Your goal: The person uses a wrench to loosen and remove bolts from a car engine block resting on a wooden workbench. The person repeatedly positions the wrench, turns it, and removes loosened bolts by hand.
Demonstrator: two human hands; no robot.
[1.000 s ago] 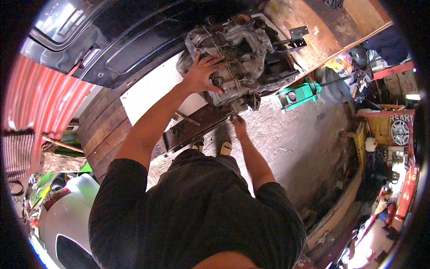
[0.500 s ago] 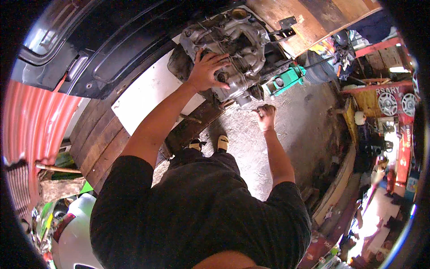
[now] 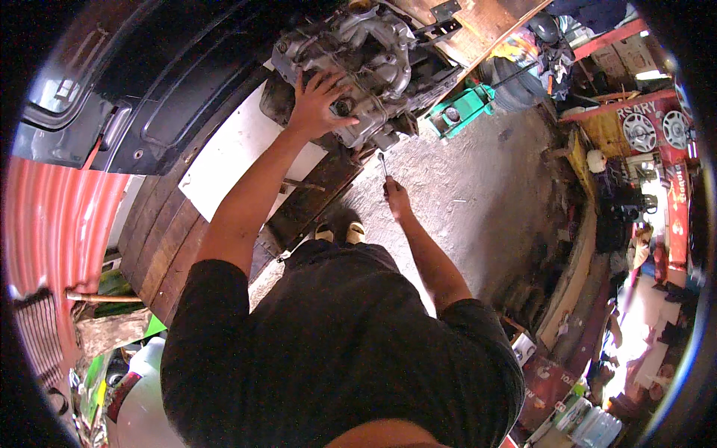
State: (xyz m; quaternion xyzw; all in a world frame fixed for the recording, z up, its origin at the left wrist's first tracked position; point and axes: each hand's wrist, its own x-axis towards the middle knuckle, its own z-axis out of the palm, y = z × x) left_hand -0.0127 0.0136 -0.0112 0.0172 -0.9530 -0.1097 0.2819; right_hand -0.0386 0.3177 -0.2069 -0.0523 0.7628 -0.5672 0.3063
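A grey cast-metal gearbox (image 3: 385,63), dark with grime in places, rests on the wooden bench at the top of the view. My left hand (image 3: 317,108) lies on its near left side with fingers spread, bracing against the metal and gripping nothing. Below the casing's near end, my right hand (image 3: 397,197) is closed around a slim metal wrench (image 3: 383,164). The wrench's head points up toward the gearbox and stands apart from it. Part of the handle is hidden in my fist.
A white board (image 3: 228,160) lies on wooden planks (image 3: 160,239) at left, beside a black vehicle panel (image 3: 202,82). A green floor jack (image 3: 463,112) stands on the concrete floor (image 3: 493,187), near a tire (image 3: 515,84). Wheel covers (image 3: 639,132) hang at far right.
My right hand has drawn back from the gearbox's near end, down and left, and the wrench now shows clearly. My left hand remains on the casing. The view has shifted slightly.
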